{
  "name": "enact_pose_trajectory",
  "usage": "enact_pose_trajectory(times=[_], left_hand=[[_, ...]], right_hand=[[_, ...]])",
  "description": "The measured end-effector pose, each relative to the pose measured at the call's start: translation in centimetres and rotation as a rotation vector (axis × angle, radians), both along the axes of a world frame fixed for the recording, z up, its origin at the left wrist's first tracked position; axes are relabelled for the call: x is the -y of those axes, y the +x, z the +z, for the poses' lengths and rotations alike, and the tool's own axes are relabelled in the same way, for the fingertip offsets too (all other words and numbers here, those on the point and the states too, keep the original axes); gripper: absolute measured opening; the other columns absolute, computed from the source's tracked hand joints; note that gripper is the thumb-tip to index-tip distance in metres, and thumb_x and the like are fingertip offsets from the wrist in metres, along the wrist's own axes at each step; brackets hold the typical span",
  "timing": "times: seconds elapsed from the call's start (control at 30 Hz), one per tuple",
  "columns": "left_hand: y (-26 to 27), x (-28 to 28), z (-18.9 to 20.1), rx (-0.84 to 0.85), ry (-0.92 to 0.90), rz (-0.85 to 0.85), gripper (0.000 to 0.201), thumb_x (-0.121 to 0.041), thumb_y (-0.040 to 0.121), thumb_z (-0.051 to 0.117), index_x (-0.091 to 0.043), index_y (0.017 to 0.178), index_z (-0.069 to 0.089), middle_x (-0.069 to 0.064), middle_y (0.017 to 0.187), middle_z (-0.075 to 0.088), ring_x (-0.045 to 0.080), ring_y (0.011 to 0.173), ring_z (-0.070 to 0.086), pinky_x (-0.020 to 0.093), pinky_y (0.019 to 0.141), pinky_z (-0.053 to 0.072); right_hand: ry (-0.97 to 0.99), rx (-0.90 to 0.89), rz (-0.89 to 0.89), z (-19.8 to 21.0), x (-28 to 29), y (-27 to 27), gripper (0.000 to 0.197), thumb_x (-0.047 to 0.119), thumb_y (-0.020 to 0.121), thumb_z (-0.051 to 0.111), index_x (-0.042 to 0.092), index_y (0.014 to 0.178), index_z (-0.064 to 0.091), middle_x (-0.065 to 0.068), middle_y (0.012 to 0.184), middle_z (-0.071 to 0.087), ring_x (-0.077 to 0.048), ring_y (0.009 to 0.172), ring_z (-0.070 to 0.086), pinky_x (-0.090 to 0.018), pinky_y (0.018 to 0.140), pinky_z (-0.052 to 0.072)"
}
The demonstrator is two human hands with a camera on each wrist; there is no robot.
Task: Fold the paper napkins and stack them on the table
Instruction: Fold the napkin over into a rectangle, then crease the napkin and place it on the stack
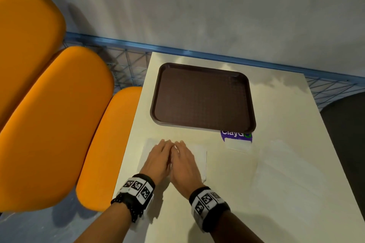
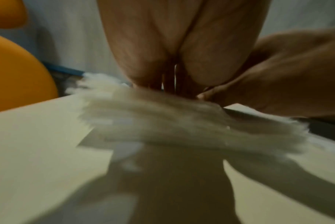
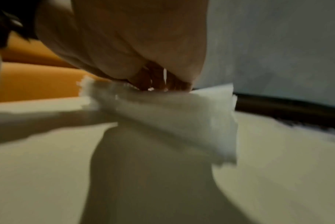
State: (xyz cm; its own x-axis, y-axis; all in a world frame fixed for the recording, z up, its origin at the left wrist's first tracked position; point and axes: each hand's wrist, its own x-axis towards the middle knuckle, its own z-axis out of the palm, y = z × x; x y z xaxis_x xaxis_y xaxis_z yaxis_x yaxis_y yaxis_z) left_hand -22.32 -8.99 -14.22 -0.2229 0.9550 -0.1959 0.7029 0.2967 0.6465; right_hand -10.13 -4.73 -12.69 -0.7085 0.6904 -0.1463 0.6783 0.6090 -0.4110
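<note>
A white paper napkin (image 1: 198, 161) lies flat near the front left of the cream table (image 1: 280, 108). Both hands lie side by side on it with straight fingers pressing down: my left hand (image 1: 159, 157) on its left half, my right hand (image 1: 183, 162) on its middle. In the wrist views the napkin (image 2: 163, 121) (image 3: 182, 115) shows blurred under the fingertips (image 2: 143, 78) (image 3: 178, 84). Another pale napkin (image 1: 284, 165) lies flat to the right, faint against the table. A small folded white napkin (image 1: 238, 145) sits just in front of the tray.
An empty dark brown tray (image 1: 203, 97) stands on the far half of the table. A purple sticker (image 1: 236, 135) pokes out from under its near right corner. Orange seats (image 1: 55, 116) line the left side, and a dark seat (image 1: 347, 124) is at the right.
</note>
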Motion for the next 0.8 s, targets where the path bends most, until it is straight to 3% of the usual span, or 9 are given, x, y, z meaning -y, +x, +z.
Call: enact_pose_trajectory(times=[0.07,0.17,0.3,0.37,0.43,0.6,0.7,0.77,0.8], left_hand=[[-0.3,0.2,-1.0,0.024,-0.089,-0.015,0.054,-0.018,0.101,0.048,-0.018,0.153,0.03,0.003,0.163,0.023,0.023,0.151,0.018,0.039,0.124,0.019],[-0.3,0.5,-1.1,-0.084,-0.124,-0.079,0.053,-0.026,0.107,0.031,-0.02,0.158,0.014,0.001,0.167,0.001,0.02,0.154,-0.005,0.036,0.124,-0.001],[-0.5,0.6,-1.4,-0.262,-0.226,-0.107,0.062,-0.054,0.102,0.01,-0.029,0.158,-0.001,0.006,0.166,-0.013,0.028,0.152,-0.015,0.046,0.122,-0.002],[-1.3,0.8,-1.9,-0.324,-0.275,-0.092,0.083,-0.074,0.084,-0.011,-0.034,0.156,-0.007,0.009,0.165,-0.017,0.036,0.151,-0.015,0.052,0.121,0.002],[-1.9,0.9,-2.1,-0.374,-0.333,-0.073,0.091,-0.08,0.074,-0.016,-0.037,0.154,-0.015,0.009,0.164,-0.023,0.041,0.15,-0.016,0.055,0.12,0.004],[-1.7,0.6,-0.5,-0.5,-0.435,-0.03,0.091,-0.083,0.074,-0.01,-0.035,0.15,-0.027,0.009,0.161,-0.03,0.039,0.15,-0.016,0.065,0.116,-0.004],[-0.3,0.1,1.5,-0.53,-0.316,-0.015,0.095,-0.078,0.087,0.026,-0.027,0.153,-0.021,0.013,0.161,-0.026,0.04,0.15,-0.014,0.061,0.115,-0.006],[1.7,-0.6,3.1,-0.481,-0.154,-0.046,0.086,-0.057,0.093,0.05,-0.021,0.159,0.008,0.013,0.166,0.002,0.036,0.153,0.008,0.055,0.119,0.01],[2.9,-0.9,3.6,-0.449,-0.111,-0.08,0.075,-0.05,0.094,0.053,-0.02,0.156,0.024,0.011,0.164,0.02,0.031,0.149,0.025,0.049,0.119,0.022]], right_hand=[[-0.013,0.098,0.038,-1.9,0.4,0.5,0.066,0.022,0.1,0.052,0.009,0.157,0.02,-0.014,0.166,0.016,-0.031,0.154,0.011,-0.05,0.124,0.018],[0.061,0.185,-0.078,-3.1,0.7,1.0,0.06,0.04,0.105,0.029,0.008,0.156,0.023,-0.014,0.164,0.021,-0.033,0.152,0.019,-0.048,0.121,0.018],[0.046,0.232,-0.209,-3.4,0.4,1.9,0.08,0.062,0.101,0.005,0.007,0.158,0.014,-0.016,0.166,0.01,-0.035,0.153,0.01,-0.048,0.122,0.011],[0.002,0.253,-0.226,-3.3,0.0,2.5,0.091,0.07,0.094,-0.006,0.007,0.159,0.004,-0.016,0.167,-0.002,-0.035,0.154,0.001,-0.051,0.124,0.011],[-0.016,0.263,-0.217,-3.2,-0.1,2.8,0.094,0.074,0.092,-0.007,0.008,0.158,-0.001,-0.017,0.166,-0.008,-0.037,0.154,-0.002,-0.053,0.124,0.012],[-0.067,0.311,-0.243,-2.0,-0.7,3.8,0.102,0.086,0.085,-0.001,0.015,0.157,-0.016,-0.017,0.162,-0.025,-0.038,0.152,-0.017,-0.052,0.125,0.003],[-0.072,0.266,-0.191,0.4,-1.5,4.9,0.094,0.082,0.089,0.001,0.021,0.158,-0.012,-0.012,0.162,-0.028,-0.035,0.149,-0.024,-0.055,0.123,-0.004],[-0.088,0.217,-0.135,2.5,-1.7,6.4,0.074,0.064,0.101,0.013,0.018,0.159,0.011,-0.013,0.167,-0.009,-0.035,0.153,-0.01,-0.054,0.123,0.0],[-0.09,0.188,-0.107,3.5,-1.7,7.4,0.059,0.049,0.106,0.024,0.015,0.153,0.031,-0.016,0.165,0.016,-0.037,0.153,0.012,-0.053,0.124,0.014]])
